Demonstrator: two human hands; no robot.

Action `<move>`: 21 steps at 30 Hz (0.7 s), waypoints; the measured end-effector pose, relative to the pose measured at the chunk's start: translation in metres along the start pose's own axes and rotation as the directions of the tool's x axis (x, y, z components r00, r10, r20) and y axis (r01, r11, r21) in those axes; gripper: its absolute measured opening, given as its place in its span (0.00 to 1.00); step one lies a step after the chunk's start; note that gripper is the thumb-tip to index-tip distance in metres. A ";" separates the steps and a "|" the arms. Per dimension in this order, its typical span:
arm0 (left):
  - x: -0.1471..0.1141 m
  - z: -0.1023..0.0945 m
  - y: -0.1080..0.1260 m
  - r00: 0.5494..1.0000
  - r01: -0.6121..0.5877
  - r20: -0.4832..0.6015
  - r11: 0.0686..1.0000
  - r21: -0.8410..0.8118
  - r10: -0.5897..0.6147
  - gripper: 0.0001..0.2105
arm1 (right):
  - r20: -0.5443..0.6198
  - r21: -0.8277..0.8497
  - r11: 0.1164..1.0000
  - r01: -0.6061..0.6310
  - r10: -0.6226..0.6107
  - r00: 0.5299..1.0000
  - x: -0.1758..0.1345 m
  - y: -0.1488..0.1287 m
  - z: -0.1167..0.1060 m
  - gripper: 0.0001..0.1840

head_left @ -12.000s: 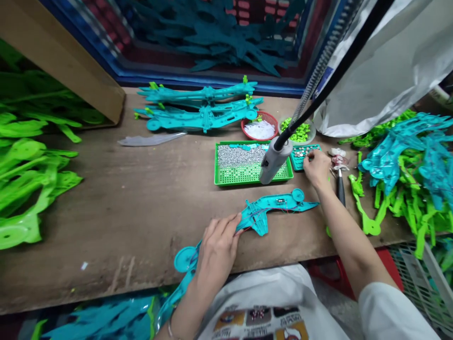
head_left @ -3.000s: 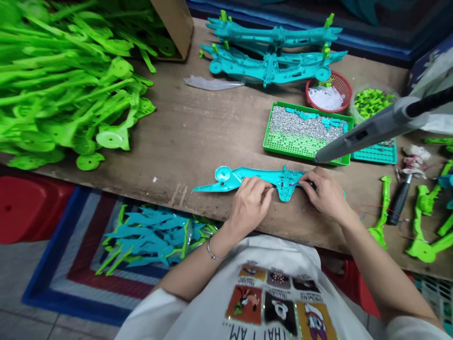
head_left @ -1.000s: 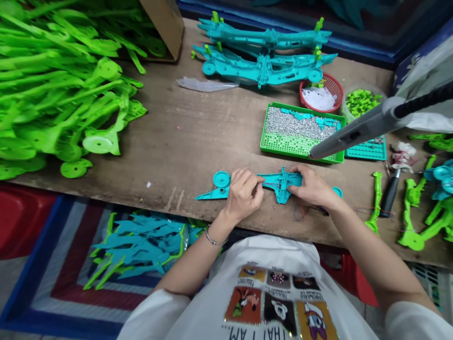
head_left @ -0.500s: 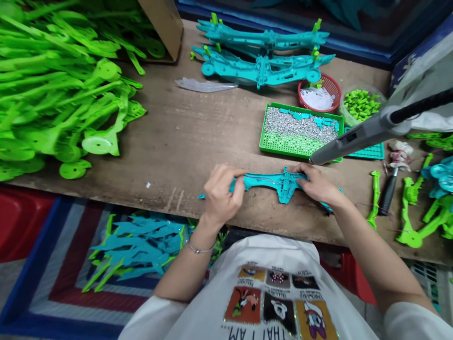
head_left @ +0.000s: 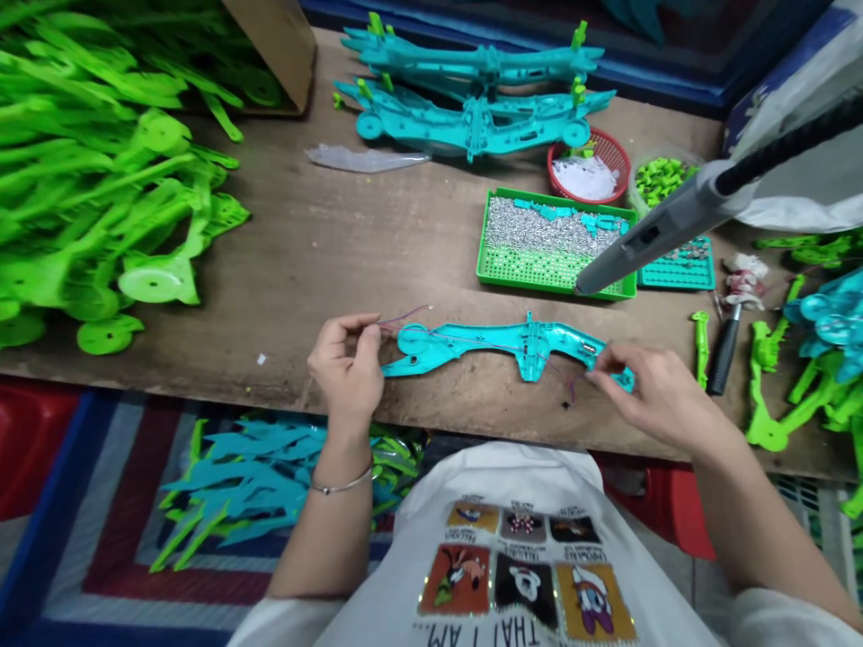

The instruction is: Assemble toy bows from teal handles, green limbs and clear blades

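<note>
A long turquoise plastic part lies on the bench in front of me, its hollow, ribbed side up. A thin reddish wire runs along its length. My left hand is beside the part's left end, thumb and forefinger pinched on the wire, whose loose end sticks out to the right. My right hand is closed with its fingertips on the part's right end, which they partly cover. Close to those fingertips a short dark wire end hangs over the part's lower edge.
Behind the part stand a green tray of small metal screws and a red basket. A grey electric screwdriver hangs over the tray. Green parts are heaped at left, assembled turquoise parts at the back, a black-handled hammer at right.
My left hand has gone from gripping the part to its left end, drawing the wire leftward. My right hand has slid right along the part. The view has shifted slightly.
</note>
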State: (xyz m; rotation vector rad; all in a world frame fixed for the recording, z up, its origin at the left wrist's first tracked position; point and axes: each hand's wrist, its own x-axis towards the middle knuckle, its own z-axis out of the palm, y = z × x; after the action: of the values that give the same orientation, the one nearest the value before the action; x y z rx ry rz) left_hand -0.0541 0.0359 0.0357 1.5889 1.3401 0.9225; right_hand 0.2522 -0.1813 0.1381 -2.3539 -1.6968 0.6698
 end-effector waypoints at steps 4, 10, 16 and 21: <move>0.001 0.003 -0.002 0.995 0.097 -0.016 0.989 -0.112 -0.099 0.14 | -0.023 -0.201 0.975 0.098 -0.104 0.994 -0.021 -0.009 0.014 0.06; 0.003 0.002 0.001 0.992 0.120 -0.031 0.984 -0.132 -0.125 0.13 | 0.081 -0.346 0.931 0.114 -0.091 0.993 -0.012 -0.023 0.042 0.17; 0.006 0.001 -0.001 0.989 0.151 0.018 0.976 -0.157 -0.150 0.13 | 0.189 -0.250 0.968 -0.003 0.052 0.981 -0.002 -0.018 0.048 0.07; 0.009 0.000 -0.002 0.984 0.170 0.075 0.970 -0.172 -0.159 0.13 | 0.230 -0.279 0.960 0.002 0.065 0.971 0.003 -0.018 0.045 0.03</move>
State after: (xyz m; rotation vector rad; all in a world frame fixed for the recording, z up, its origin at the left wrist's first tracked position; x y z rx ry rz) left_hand -0.0531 0.0451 0.0339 1.3379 1.2884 0.8603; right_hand 0.2178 -0.1785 0.1043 -2.5815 -1.9723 0.7941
